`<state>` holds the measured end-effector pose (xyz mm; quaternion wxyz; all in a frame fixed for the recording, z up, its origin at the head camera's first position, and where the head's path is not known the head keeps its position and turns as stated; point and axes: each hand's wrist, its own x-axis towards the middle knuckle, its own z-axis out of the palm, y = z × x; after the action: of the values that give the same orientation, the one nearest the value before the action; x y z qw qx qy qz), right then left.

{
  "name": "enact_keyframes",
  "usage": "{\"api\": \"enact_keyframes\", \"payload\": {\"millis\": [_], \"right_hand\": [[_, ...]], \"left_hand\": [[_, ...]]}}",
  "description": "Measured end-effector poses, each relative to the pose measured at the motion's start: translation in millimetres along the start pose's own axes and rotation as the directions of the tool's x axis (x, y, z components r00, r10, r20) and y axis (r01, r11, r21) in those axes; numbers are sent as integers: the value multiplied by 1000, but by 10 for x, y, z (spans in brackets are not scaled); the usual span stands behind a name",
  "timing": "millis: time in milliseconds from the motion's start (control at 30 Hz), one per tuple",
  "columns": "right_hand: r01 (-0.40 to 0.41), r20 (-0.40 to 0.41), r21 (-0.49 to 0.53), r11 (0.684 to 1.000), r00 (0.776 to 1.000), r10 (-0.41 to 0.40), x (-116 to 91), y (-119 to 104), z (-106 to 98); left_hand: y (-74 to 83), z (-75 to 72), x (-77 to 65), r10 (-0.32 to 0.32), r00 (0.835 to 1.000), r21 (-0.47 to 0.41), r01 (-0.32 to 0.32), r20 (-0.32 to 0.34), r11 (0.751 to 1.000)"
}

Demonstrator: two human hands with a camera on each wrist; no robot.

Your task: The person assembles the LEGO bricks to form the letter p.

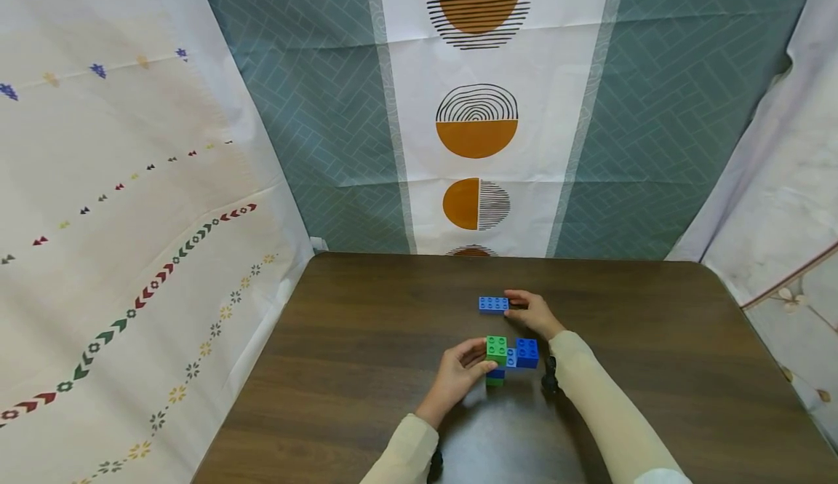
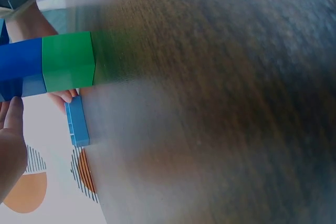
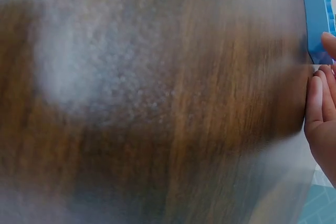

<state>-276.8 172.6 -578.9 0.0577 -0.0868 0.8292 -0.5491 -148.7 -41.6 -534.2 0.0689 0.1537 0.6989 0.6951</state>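
My left hand [image 1: 455,378] grips a built stack of toy building bricks from its left side, thumb in front. At the top of the stack sits a green brick [image 1: 496,347]; a dark blue and another green brick [image 2: 68,62] lie below it. To the right a small light blue brick [image 1: 511,357] and a dark blue brick [image 1: 527,353] jut out. Farther back, a long light blue brick [image 1: 493,305] lies studs up on the table, its right end pinched by my right hand [image 1: 535,315]. In the right wrist view, the thumb [image 3: 329,44] touches that brick.
The brown wooden table [image 1: 366,324] spreads around both hands. Behind it hangs a teal and white cloth [image 1: 412,142] with orange circles. A patterned white cloth [image 1: 131,200] borders the left side, and another pale cloth [image 1: 785,215] the right.
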Motion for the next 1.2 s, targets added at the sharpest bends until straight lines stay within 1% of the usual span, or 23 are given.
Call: {"api": "enact_keyframes", "payload": {"millis": [133, 200, 333, 433, 533, 633, 767, 833, 900, 1000, 1033, 1100, 1200], "right_hand": [[-1, -24, -44, 999, 1000, 0, -1, -8, 0], [0, -32, -71, 998, 999, -2, -3, -4, 2], [0, -47, -103, 995, 999, -5, -9, 15, 14], [4, -59, -99, 995, 998, -10, -18, 22, 22], [5, -65, -82, 997, 998, -10, -33, 11, 22], [3, -60, -66, 998, 998, -7, -42, 10, 13], [-6, -48, -35, 999, 999, 4, -37, 21, -10], [-6, -36, -29, 1000, 999, 5, -38, 22, -29], [-13, -27, -15, 1000, 1000, 12, -42, 16, -47], [-10, -15, 4, 1000, 1000, 10, -50, 4, -76], [-10, -14, 11, 1000, 1000, 10, -53, -1, -85], [1, -9, 14, 1000, 1000, -1, -55, -6, -107], [13, -5, 2, 1000, 1000, -13, -58, -20, -144]], "left_hand": [[-152, 5, 39, 9, 1000, 3, -9, -5, 1000], [-206, 6, 52, 2, 1000, 2, -2, -12, 1000], [-219, 8, 46, 14, 1000, 17, -14, -17, 1000], [-213, 9, 40, 6, 1000, 18, -6, -18, 1000], [-197, 9, 38, -17, 1000, 3, 17, -20, 1000], [-197, 4, 39, -24, 1000, -8, 24, -20, 1000], [-230, -16, 42, 34, 999, 4, -34, -12, 999], [-247, -24, 41, 81, 997, 25, -81, -4, 996], [-249, -26, 41, 96, 995, 26, -96, -1, 995], [-229, -23, 41, 61, 998, 18, -60, -8, 998], [-217, -20, 41, 34, 999, 1, -34, -12, 999], [-201, -12, 41, 10, 1000, 5, -10, -19, 1000], [-188, -2, 39, -3, 1000, 17, 3, -26, 1000]]}}
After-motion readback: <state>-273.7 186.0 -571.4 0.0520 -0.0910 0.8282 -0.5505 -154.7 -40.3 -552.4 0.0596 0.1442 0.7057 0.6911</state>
